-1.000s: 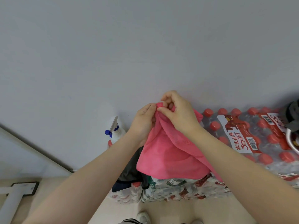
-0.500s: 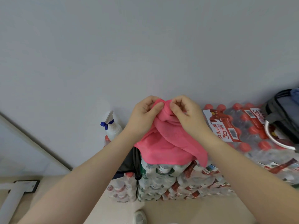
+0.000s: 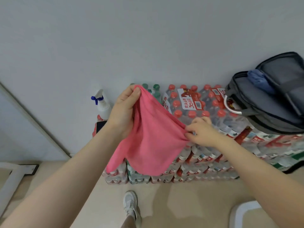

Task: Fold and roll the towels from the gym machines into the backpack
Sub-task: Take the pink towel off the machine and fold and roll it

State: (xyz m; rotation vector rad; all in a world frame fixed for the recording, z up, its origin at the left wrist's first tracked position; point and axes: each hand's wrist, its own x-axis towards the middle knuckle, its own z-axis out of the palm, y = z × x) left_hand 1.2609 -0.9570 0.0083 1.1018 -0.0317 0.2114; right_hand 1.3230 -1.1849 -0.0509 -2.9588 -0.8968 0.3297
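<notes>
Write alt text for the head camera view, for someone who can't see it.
Two bare hands, left hand and right hand, spread a pink towel by its corners above stacked packs of bottled water. An open grey backpack lies on the packs at right.

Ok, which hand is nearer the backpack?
Right. The right hand pinches the pink towel just left of the backpack; the left hand holds the far corner.
</notes>
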